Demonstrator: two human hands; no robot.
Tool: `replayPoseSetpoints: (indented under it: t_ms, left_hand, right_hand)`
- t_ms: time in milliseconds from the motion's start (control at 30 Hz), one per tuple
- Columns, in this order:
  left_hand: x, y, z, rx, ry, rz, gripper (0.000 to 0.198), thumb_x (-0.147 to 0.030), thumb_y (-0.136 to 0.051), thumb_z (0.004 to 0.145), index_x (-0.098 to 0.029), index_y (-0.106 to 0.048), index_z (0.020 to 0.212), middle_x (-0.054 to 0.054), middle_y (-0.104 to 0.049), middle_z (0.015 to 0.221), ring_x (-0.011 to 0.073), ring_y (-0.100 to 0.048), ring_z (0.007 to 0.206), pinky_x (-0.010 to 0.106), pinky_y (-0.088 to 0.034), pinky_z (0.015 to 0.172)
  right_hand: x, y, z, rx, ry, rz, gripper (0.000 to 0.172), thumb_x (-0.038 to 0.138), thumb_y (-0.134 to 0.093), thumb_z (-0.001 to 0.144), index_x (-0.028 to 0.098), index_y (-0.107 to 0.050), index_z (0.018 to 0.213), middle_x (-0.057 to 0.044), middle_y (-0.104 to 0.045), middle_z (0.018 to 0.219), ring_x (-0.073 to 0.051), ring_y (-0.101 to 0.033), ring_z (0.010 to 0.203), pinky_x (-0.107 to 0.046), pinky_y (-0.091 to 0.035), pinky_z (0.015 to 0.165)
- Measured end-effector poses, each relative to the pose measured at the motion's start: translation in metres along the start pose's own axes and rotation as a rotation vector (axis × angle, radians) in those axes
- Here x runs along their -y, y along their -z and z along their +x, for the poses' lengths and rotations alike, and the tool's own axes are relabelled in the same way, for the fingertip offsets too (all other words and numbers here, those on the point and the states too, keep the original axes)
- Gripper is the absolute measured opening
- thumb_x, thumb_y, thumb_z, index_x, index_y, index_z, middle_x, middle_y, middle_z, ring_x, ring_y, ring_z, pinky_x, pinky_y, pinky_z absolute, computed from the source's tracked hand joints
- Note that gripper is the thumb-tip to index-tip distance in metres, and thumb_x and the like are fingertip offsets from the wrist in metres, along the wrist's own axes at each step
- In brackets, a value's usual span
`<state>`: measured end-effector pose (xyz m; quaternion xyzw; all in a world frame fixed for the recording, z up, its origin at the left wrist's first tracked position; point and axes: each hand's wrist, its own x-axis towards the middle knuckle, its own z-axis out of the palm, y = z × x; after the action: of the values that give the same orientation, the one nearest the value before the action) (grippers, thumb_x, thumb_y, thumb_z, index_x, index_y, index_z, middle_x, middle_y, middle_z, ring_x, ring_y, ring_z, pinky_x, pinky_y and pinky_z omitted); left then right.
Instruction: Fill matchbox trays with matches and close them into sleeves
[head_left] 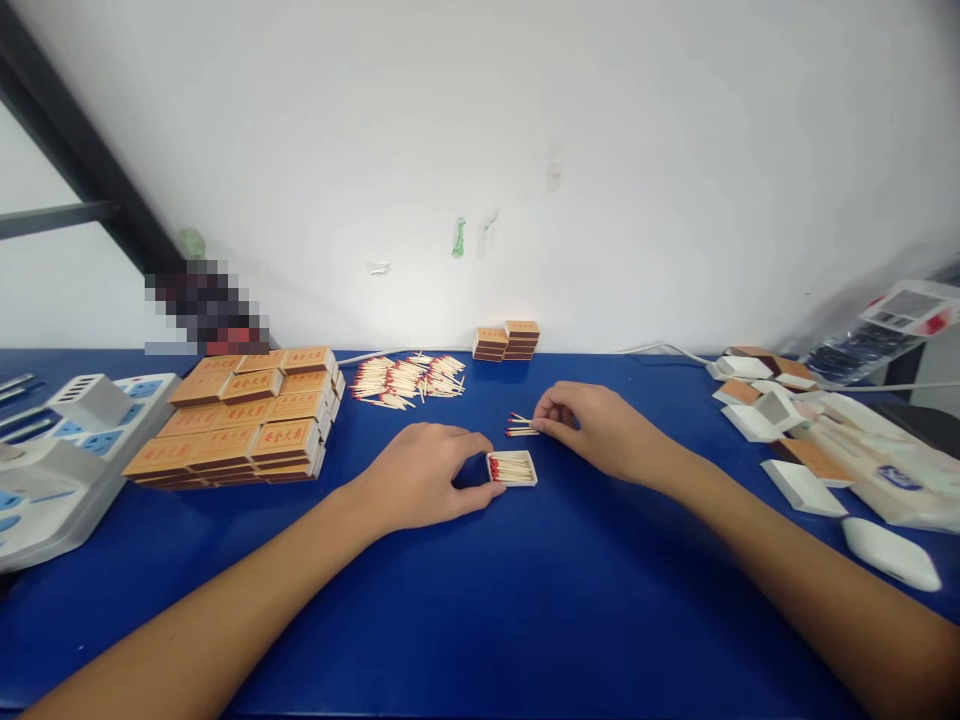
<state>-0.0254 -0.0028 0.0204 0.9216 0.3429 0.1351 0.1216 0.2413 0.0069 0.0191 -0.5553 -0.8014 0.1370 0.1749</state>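
Observation:
My left hand (pixel 427 475) rests on the blue table, its thumb and forefinger gripping the left end of a small white matchbox tray (pixel 534 470). Red-tipped matches (pixel 513 468) lie side by side in that tray, heads to the left. Just behind and right of it, my right hand (pixel 581 420) is closed in a pinch on the plain ends of several matches (pixel 519 425), whose red heads point left. Whether these matches touch the table I cannot tell. A loose heap of matches (pixel 409 378) lies farther back on the left.
Closed matchboxes (pixel 232 420) are stacked at the left, beside white power strips (pixel 90 460). A smaller matchbox stack (pixel 506 342) stands against the wall. At right lie empty trays and sleeves (pixel 802 485), a white earphone case (pixel 891 553) and a wipes pack (pixel 892 470).

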Motion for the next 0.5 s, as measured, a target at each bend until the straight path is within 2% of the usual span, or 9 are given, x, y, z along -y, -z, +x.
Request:
replayPoseSetpoints:
  t_ms: [233,367,500]
  left_hand:
    - [0.0006,0.0038,-0.0003,-0.009,-0.009,0.007,0.034,-0.046,-0.069,0.093,-0.022,-0.075,0.116,-0.001,-0.068,0.074,0.0155,-0.062,0.063,0.028,-0.040,0.060]
    - [-0.0033,0.0044,-0.0022,0.003,-0.059,-0.015,0.032,-0.045,-0.069,0.092,-0.021,-0.076,0.112,0.000,-0.069,0.076,0.0159,-0.062,0.064,0.028,-0.041,0.061]
    - [-0.0071,0.0025,-0.0036,0.016,-0.076,-0.035,0.031,-0.044,-0.068,0.092,-0.021,-0.076,0.111,0.000,-0.070,0.078,0.0159,-0.062,0.065,0.028,-0.041,0.061]
  right_hand:
    - [-0.0024,0.0035,-0.0035,0.031,0.062,0.007,0.017,0.032,-0.058,0.099,0.023,-0.069,0.090,-0.005,-0.069,0.092,-0.018,-0.061,0.078,-0.032,-0.045,0.070]
    - [-0.0021,0.0077,-0.0050,0.075,0.096,0.081,0.018,0.036,-0.061,0.098,0.023,-0.069,0.089,-0.004,-0.068,0.089,-0.017,-0.060,0.075,-0.031,-0.045,0.069]
    - [-0.0013,0.0094,-0.0059,0.104,0.092,0.082,0.014,0.033,-0.064,0.097,0.023,-0.069,0.089,-0.002,-0.068,0.087,-0.017,-0.059,0.074,-0.030,-0.044,0.068]
